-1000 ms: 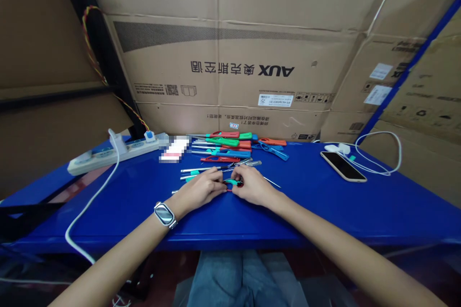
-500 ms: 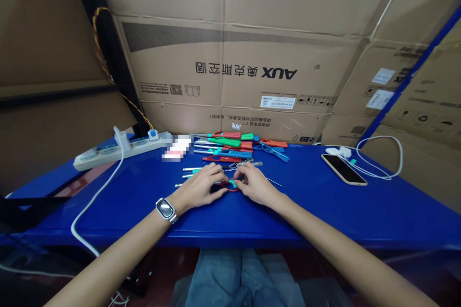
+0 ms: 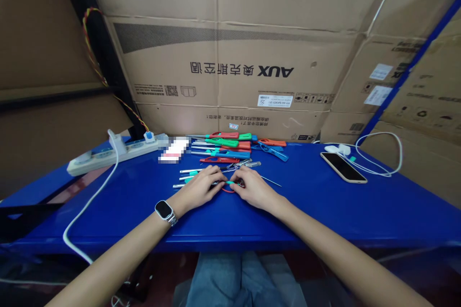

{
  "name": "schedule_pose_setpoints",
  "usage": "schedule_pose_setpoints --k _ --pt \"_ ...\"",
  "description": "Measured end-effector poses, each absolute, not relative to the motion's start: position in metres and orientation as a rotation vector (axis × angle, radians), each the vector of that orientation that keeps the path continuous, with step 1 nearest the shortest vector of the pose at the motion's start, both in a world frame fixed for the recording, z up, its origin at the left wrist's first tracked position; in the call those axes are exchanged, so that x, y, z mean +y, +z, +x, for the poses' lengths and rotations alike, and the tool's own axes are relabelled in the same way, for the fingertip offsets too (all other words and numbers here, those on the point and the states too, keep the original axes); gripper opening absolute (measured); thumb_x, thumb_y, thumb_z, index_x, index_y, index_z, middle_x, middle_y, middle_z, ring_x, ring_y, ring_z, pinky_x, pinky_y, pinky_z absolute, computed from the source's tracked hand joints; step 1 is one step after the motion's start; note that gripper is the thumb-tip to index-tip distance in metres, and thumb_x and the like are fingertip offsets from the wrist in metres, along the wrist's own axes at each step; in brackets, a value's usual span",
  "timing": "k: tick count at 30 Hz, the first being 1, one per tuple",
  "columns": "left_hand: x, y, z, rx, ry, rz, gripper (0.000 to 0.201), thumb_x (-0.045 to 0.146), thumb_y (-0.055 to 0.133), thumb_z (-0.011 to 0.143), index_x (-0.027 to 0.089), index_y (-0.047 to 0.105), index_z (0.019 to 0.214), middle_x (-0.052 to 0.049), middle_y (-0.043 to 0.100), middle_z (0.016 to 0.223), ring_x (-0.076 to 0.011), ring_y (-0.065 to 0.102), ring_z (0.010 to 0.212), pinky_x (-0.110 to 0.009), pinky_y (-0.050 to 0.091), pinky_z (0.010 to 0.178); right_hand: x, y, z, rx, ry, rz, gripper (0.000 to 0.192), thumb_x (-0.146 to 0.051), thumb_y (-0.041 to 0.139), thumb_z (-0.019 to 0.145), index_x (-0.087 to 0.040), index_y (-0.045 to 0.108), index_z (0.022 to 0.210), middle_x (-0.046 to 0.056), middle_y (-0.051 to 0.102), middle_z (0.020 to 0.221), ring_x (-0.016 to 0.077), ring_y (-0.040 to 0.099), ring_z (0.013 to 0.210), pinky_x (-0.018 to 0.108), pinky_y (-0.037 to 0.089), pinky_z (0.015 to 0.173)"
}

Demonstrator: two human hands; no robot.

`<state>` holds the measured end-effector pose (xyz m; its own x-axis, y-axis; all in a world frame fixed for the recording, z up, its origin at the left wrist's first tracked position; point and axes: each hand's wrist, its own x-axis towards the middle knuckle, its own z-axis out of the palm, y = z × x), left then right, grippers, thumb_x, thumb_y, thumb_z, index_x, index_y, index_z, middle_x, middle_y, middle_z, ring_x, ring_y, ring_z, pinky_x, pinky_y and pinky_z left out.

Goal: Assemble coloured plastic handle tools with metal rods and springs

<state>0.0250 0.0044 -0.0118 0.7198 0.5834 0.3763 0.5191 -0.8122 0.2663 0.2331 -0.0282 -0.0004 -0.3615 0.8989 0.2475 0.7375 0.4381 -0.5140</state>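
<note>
Over the front middle of the blue table, my left hand [image 3: 203, 185] is curled with its fingertips on a red long-nosed lighter casing [image 3: 228, 191]. My right hand [image 3: 255, 188] is closed from the other side, fingertips pinched at a small green piece [image 3: 229, 183] set at the casing. The fingers hide most of the casing. Under and beside my left hand, several metal lighter tubes [image 3: 178, 186] with green parts stick out to the left. Thin wires and small clear parts [image 3: 254, 163] lie just beyond my right hand, and a thin metal rod [image 3: 271, 181] extends to its right.
Behind the hands lies a pile of long-nosed lighters, among them a green one [image 3: 225, 143] and a blue one [image 3: 234, 154]. A power strip [image 3: 118, 152] stands at left, a phone [image 3: 344, 168] and white cable [image 3: 398, 153] at right. Cardboard [image 3: 237, 43] walls the back.
My right fingertips have shifted slightly left and closed over the green piece, bringing the hands a little closer together. The camera view has moved slightly.
</note>
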Motion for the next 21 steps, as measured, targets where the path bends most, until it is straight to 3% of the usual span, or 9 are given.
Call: schedule_pose_setpoints --k 13,21 --pt "0.001 -0.005 0.012 0.771 0.546 3.117 0.03 0.024 0.041 0.102 0.019 0.069 0.111 -0.01 0.063 0.103 -0.0228 0.056 0.095 -0.036 0.047 0.084 -0.034 -0.006 0.237 -2.309 0.283 -1.301 0.023 -0.027 0.053 0.097 -0.014 0.072 0.101 0.011 0.065 0.101 0.0211 0.062 0.096 0.033 0.048 0.088" --pt "0.001 -0.007 0.008 0.78 0.578 3.114 0.031 0.024 0.038 0.104 0.019 0.065 0.119 -0.009 0.065 0.108 -0.0218 0.057 0.098 -0.037 0.05 0.09 -0.031 -0.005 0.239 -2.24 0.359 -1.302 0.02 -0.024 0.062 0.091 -0.016 0.067 0.109 0.009 0.067 0.102 0.0211 0.061 0.096 0.033 0.048 0.087"
